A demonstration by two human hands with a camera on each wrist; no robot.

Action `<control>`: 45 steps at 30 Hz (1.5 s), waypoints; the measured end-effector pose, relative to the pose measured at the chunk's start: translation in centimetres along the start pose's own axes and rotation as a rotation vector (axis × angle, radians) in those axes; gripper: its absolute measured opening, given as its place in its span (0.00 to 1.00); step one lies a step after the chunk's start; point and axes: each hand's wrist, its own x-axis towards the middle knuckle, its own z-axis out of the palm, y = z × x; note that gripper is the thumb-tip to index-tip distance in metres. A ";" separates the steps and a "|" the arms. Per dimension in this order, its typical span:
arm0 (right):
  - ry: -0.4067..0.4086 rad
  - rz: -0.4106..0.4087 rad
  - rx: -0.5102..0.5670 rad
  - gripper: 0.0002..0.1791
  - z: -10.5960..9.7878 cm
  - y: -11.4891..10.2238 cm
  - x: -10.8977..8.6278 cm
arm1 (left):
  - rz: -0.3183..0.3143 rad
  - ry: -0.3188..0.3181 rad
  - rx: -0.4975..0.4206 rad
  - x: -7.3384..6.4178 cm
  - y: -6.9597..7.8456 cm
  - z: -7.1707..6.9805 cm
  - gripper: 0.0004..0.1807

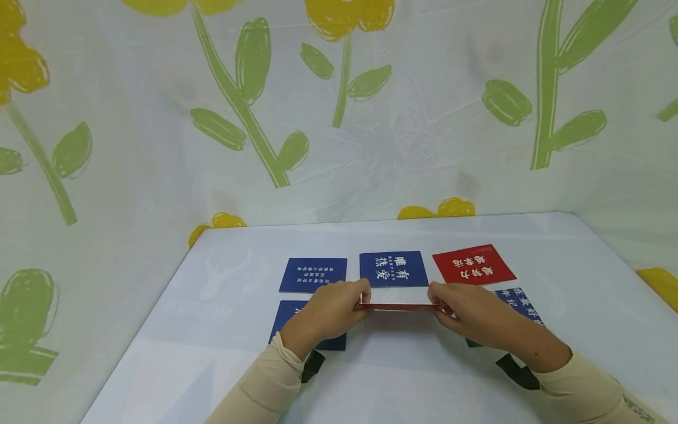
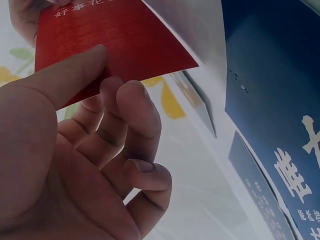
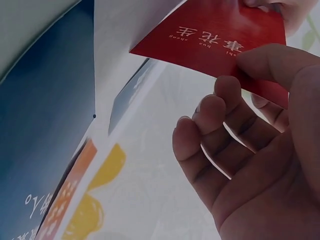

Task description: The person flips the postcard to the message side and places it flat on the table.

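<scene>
A red card (image 1: 399, 307) with white characters is stretched between both hands, seen nearly edge-on in the head view. My left hand (image 1: 331, 309) pinches one end between thumb and fingers. The opposite end is pinched by my right hand (image 1: 482, 312). In the left wrist view the red card (image 2: 125, 45) shows its printed face, with the thumb on top. The right wrist view shows the same card (image 3: 200, 40) under the right thumb. Below the left hand lies a partly covered blue card (image 1: 283, 318); another blue card (image 1: 519, 301) is partly hidden behind the right hand.
On the white table (image 1: 413, 377), a blue card (image 1: 312, 275) lies back left, a second blue card (image 1: 394, 269) in the middle, and a red card (image 1: 473, 265) back right, turned askew. A flower-printed curtain (image 1: 424, 129) rises behind the table's back edge.
</scene>
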 end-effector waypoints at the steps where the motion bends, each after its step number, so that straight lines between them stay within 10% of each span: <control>1: -0.005 0.003 -0.004 0.16 0.0 0.0 0.0 | 0.002 0.000 0.000 0.0 0.0 0.0 0.08; 34: -0.202 0.090 0.029 0.19 0.8 -0.3 -0.1 | -0.032 -0.131 -0.027 0.1 -0.2 1.0 0.15; 45: -0.220 0.100 0.009 0.22 1.3 -0.3 0.0 | -0.014 -0.212 -0.066 -0.1 -0.2 0.8 0.37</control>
